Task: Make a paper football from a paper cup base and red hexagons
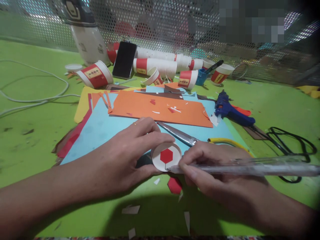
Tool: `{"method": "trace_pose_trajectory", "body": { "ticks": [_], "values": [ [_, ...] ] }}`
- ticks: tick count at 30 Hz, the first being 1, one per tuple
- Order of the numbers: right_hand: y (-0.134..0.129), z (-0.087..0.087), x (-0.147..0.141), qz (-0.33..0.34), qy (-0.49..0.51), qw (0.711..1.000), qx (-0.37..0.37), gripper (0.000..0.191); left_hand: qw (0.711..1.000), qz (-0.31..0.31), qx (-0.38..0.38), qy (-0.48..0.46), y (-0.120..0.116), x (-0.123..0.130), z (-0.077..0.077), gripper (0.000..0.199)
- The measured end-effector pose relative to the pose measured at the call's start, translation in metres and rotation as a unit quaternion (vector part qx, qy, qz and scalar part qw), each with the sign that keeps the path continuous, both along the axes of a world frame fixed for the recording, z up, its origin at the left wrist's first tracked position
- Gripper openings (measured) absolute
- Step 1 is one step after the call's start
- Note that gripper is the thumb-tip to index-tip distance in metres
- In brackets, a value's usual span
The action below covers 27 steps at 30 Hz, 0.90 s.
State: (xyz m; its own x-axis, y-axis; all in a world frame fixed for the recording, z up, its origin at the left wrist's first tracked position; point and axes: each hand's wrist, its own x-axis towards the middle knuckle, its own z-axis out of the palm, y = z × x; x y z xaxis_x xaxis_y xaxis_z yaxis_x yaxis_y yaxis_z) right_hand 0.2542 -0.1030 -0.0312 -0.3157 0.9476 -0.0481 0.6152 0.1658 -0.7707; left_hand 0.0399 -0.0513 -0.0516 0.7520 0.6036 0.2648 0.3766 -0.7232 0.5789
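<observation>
My left hand (135,150) grips a small paper cup (156,159) by its side, thumb below and fingers above. The cup's round white end faces me, with a red paper hexagon (166,155) on its middle. My right hand (212,173) pinches a clear-barrelled pen (240,169), its tip touching the white face near the lower rim. A short dark line runs from the hexagon's lower corner towards that tip. Just below the cup lies a second red hexagon (174,185). Scissors (178,133) with metal blades and a yellow handle rest behind my right hand, which partly hides them.
Sheets of orange card (160,103) and light blue paper (87,143) lie behind my hands. A blue glue gun (231,111) with a black cord is at right. Farther back are paper cups (96,75), a phone (124,60) and a white cable (37,105). Paper scraps (131,209) lie nearer me.
</observation>
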Motion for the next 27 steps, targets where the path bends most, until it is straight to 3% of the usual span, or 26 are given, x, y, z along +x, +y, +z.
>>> {"method": "trace_pose_trajectory", "body": {
  "ticks": [7,10,12,15,19,23,27],
  "values": [
    [-0.007,0.001,0.011,-0.068,0.082,0.989,0.105,0.008,1.0,0.0,-0.013,-0.002,-0.001,-0.001,0.002,0.032],
    [-0.006,0.002,0.014,-0.116,0.139,0.977,0.111,0.019,1.0,0.009,-0.015,-0.016,-0.002,0.0,0.001,0.036],
    [-0.004,0.003,0.013,-0.133,0.108,0.977,0.125,0.021,0.999,0.021,-0.01,-0.031,-0.002,0.0,0.001,0.039],
    [0.001,0.003,0.01,-0.101,0.049,0.983,0.144,0.017,0.998,0.026,-0.003,-0.048,-0.004,0.001,0.003,0.042],
    [0.004,0.0,0.006,-0.066,0.075,0.987,0.128,0.015,0.998,0.012,0.006,-0.062,-0.007,0.001,0.007,0.043],
    [0.005,-0.002,0.004,-0.056,0.136,0.987,0.063,0.018,0.998,-0.012,0.007,-0.068,-0.012,0.001,0.013,0.043],
    [0.005,0.0,0.001,-0.057,0.238,0.97,0.0,0.016,0.998,-0.012,0.015,-0.065,-0.014,0.0,0.015,0.047]
  ]
}}
